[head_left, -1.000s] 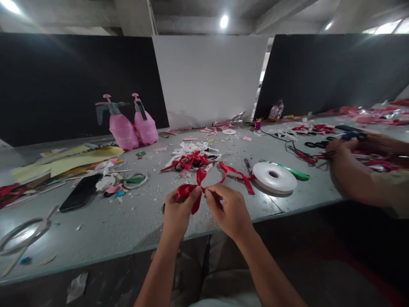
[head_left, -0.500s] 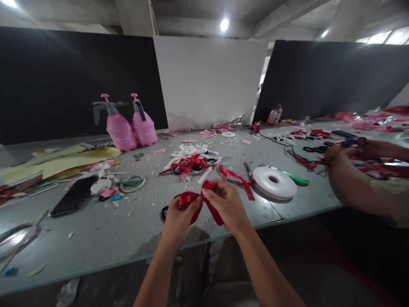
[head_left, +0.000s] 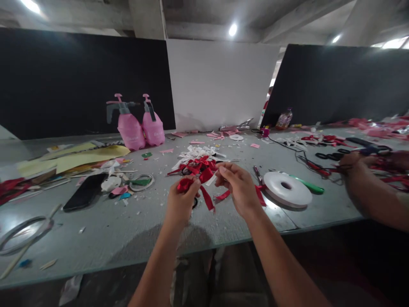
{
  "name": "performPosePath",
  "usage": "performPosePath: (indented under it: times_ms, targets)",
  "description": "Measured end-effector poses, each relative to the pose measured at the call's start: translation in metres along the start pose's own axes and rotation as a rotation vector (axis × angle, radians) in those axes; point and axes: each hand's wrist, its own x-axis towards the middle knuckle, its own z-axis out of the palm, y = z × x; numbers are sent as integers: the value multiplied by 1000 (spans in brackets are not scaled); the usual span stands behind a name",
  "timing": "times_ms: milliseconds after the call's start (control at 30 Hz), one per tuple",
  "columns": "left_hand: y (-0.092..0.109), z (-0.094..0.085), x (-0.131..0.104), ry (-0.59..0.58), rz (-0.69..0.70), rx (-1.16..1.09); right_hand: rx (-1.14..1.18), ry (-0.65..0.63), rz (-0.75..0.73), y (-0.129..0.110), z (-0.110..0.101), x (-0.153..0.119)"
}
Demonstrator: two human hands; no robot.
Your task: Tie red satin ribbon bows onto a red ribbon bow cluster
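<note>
A red ribbon bow [head_left: 206, 177] is up in front of me, above the table's near side. My left hand [head_left: 182, 198] is closed round its left loop, with a ribbon tail hanging down between the hands. My right hand [head_left: 236, 187] has thumb and fingers pinched at the edge of the right loop; its fingertips partly cover the contact. A black ring shows partly beneath the left hand. Just behind lie a pile of red bows [head_left: 198, 163] and white ribbon pieces [head_left: 204, 152]. Another red ribbon strip lies partly behind my right hand.
To the right are a white ribbon roll [head_left: 279, 189], a green-handled tool [head_left: 308, 184] and a co-worker's hands with dark-handled scissors [head_left: 373, 149]. On the left lie a black phone [head_left: 85, 192], a tape ring [head_left: 141, 182] and yellow paper. Pink spray bottles [head_left: 131, 132] stand behind; scraps litter the table.
My hands have moved apart, the right one up and away from the left. The bow's loop and tail now show between them. The view has shifted slightly left.
</note>
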Motion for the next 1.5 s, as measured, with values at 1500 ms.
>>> performPosePath:
  times_ms: [1500]
  targets:
    - [-80,-4,129,-282,-14,12,95,-109,178,103,5,107]
